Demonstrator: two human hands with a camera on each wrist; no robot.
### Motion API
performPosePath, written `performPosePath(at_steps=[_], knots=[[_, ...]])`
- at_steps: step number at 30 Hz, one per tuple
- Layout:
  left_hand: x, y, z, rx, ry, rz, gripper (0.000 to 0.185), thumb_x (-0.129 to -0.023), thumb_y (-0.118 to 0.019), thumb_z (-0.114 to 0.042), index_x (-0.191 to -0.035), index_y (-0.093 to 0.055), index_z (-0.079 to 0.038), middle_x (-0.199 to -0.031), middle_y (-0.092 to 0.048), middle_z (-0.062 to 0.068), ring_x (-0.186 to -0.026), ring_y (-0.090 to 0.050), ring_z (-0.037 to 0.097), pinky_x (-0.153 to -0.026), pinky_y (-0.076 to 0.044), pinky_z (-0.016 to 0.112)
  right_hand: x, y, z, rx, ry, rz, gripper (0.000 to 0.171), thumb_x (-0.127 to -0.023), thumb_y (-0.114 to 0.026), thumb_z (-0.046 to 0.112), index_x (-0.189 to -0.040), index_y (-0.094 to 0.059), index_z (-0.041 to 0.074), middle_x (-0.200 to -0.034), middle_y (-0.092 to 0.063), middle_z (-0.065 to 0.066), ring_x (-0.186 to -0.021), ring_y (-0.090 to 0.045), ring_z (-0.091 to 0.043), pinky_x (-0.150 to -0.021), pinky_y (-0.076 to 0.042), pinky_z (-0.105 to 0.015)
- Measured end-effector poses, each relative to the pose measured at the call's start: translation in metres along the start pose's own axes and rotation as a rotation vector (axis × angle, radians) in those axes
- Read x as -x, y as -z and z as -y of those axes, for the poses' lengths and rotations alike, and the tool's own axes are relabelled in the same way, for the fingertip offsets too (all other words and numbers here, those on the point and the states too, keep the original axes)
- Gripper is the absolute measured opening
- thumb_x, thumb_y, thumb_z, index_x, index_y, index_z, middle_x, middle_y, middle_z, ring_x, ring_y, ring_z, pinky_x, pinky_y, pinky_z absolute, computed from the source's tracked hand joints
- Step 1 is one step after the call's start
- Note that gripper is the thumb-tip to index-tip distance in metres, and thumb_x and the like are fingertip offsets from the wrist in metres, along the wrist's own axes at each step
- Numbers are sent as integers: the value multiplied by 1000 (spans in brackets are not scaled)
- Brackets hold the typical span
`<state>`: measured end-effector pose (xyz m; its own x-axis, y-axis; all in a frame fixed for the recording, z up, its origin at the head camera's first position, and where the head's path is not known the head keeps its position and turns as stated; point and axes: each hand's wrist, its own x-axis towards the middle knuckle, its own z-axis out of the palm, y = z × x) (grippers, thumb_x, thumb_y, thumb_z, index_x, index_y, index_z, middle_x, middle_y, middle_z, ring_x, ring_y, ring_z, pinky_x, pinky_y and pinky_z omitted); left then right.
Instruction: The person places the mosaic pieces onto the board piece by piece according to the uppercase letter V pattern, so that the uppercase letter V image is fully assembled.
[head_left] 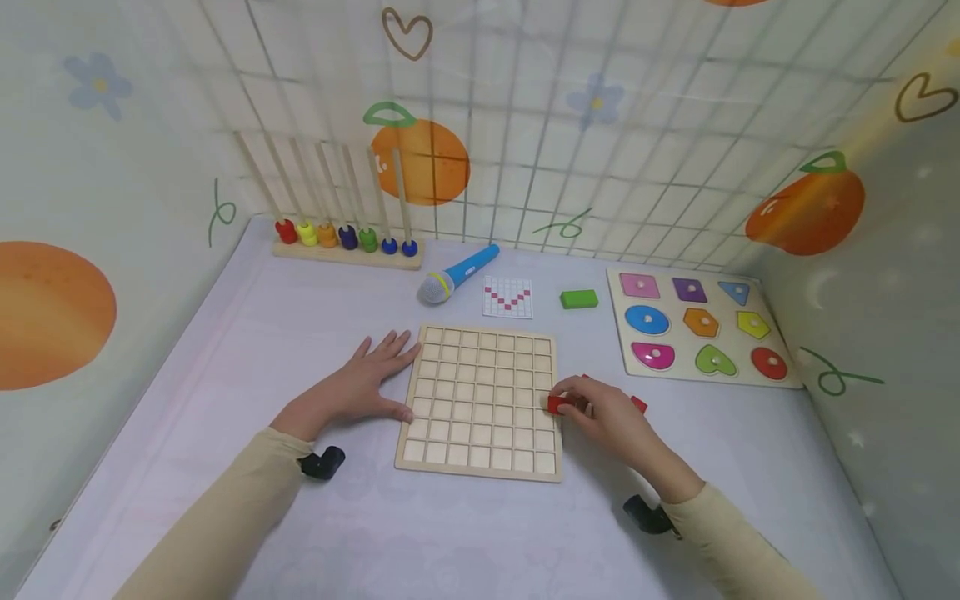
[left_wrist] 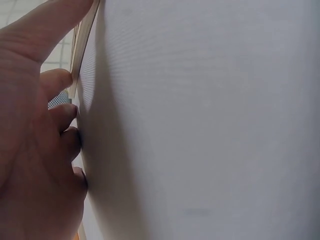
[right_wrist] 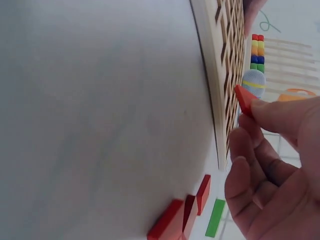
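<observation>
A wooden grid board (head_left: 480,398) with empty square cells lies flat on the table. My left hand (head_left: 371,379) rests flat beside it, fingers straight, with the thumb against the board's left edge (left_wrist: 82,40). My right hand (head_left: 573,402) pinches a small red tile (head_left: 557,405) at the board's right edge, about the middle rows. In the right wrist view the red tile (right_wrist: 245,99) sits between thumb and fingertips just above the board (right_wrist: 225,75). A few loose red tiles (right_wrist: 180,217) lie on the table beside that hand, partly hidden by it in the head view.
A red-and-white pattern card (head_left: 507,297), a green block (head_left: 578,299) and a blue toy microphone (head_left: 457,273) lie behind the board. A bead rack (head_left: 345,237) stands at the back left. A shape puzzle (head_left: 701,325) is at the right. Patterned walls enclose the table.
</observation>
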<state>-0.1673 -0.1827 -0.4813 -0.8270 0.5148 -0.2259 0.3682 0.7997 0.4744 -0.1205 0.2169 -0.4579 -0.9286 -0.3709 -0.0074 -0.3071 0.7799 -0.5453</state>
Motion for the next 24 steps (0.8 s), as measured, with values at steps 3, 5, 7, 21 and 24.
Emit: performPosePath(at_steps=[3,5,7,21,24], knots=[[0,2,-2,11,-1,7,116,-76,-79,-64,-163,-21,-15,-171,-4,11,-157,3,32,-125,7,54,-3,-3,2,-13,1,4,28,-89,-81,16,-114,-72,23,-103,-71,8,-80,-59,-10,-70,-55,-24],[0,4,-3,10,3,17,116,-76,-79,-64,-163,-20,-15,-171,-3,11,-157,3,32,-125,7,53,-5,-5,4,-28,9,12,27,-89,-80,15,-114,-72,23,-104,-71,8,-79,-59,-10,-70,-55,-24],[0,4,-4,8,1,25,117,-76,-80,-63,-163,-19,-15,-170,-3,12,-157,3,33,-125,7,54,-7,-7,6,-41,15,23,27,-90,-80,15,-115,-72,23,-105,-71,8,-80,-59,-9,-71,-55,-24],[-2,2,-2,12,-13,22,117,-76,-78,-66,-164,-19,-16,-170,-3,10,-156,4,32,-124,7,55,-15,-23,37,-124,1,56,26,-90,-79,18,-114,-72,26,-99,-68,12,-83,-60,-9,-73,-57,-24],[-1,2,-1,2,-7,21,117,-75,-78,-66,-164,-19,-16,-171,-3,11,-156,4,33,-124,7,55,-18,-28,44,-138,26,68,24,-91,-78,17,-113,-71,25,-95,-67,13,-82,-60,-9,-73,-57,-25]])
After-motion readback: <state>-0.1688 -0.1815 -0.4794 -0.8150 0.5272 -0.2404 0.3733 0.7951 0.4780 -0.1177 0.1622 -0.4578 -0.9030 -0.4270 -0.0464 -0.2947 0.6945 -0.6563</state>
